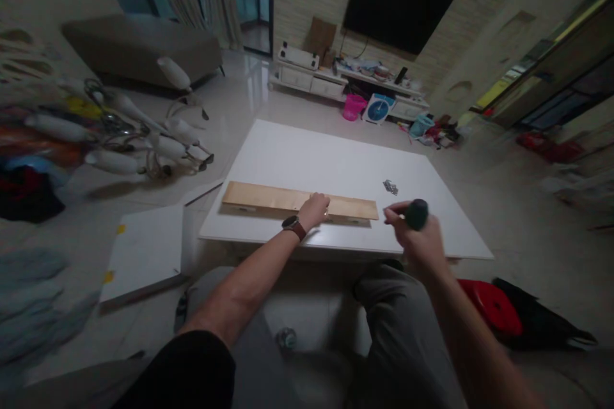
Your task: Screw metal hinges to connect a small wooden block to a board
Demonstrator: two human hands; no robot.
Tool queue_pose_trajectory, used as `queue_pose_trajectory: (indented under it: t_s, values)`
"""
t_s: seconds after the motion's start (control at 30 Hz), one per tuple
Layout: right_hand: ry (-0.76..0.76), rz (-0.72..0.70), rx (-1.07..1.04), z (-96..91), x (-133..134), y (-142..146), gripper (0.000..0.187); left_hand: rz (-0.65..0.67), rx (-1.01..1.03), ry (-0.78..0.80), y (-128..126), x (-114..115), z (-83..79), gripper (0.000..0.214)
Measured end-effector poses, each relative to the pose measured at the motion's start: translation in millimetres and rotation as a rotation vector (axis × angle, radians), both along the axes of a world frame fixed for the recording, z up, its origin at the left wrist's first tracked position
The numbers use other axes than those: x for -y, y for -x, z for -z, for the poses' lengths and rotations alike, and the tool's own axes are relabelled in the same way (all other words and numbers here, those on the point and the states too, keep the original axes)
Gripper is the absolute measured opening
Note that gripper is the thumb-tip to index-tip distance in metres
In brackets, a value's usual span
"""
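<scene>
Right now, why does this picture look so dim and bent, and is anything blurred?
Head view: dim light; walls bow from wide-lens distortion; left edge smears into blur; floor shows glare; wooden board under left hand and dark tool handle in right hand look sharper.

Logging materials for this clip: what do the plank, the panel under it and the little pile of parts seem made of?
Plank: pale bare wood, matt, faint grain streaks. Panel: probably laminated board, smooth white face with soft sheen. Pile of parts: likely metal, grey with glints, too small to be sure.
</scene>
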State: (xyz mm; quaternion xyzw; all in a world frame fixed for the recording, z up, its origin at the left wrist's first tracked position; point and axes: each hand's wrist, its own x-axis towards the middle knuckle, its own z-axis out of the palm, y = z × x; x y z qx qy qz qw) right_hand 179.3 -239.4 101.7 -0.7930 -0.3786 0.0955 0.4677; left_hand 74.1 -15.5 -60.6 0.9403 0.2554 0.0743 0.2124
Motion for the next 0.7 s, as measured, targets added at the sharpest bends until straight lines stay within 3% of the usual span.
queue_pose_trajectory:
  t_s: [0.07,0.17,0.27,0.37,0.47,0.7]
  values:
    - [0.029,-0.006,-0.097,38.9,-42,-12,0.035,0.022,0.011,-0.001,3,-3,4.7,0.018]
    - [0.231,-0.063,-0.078,94.8,-94,-24,0.026,0.028,0.083,0.019,8,-7,13.1,0.008]
    - [0.315,-0.136,-0.088,129.7,-122,-27,0.018,0.048,0.129,0.059,11,-9,20.6,0.009]
    - [0.396,-0.215,-0.029,141.3,-135,-24,0.015,0.048,0.167,0.103,14,-12,24.5,0.026]
    - [0.535,-0.254,0.082,140.4,-141,-20,0.019,0.047,0.168,0.121,16,-15,24.1,0.041]
    - [0.741,-0.287,0.232,138.4,-146,-15,0.025,0.053,0.160,0.124,20,-21,23.3,0.041]
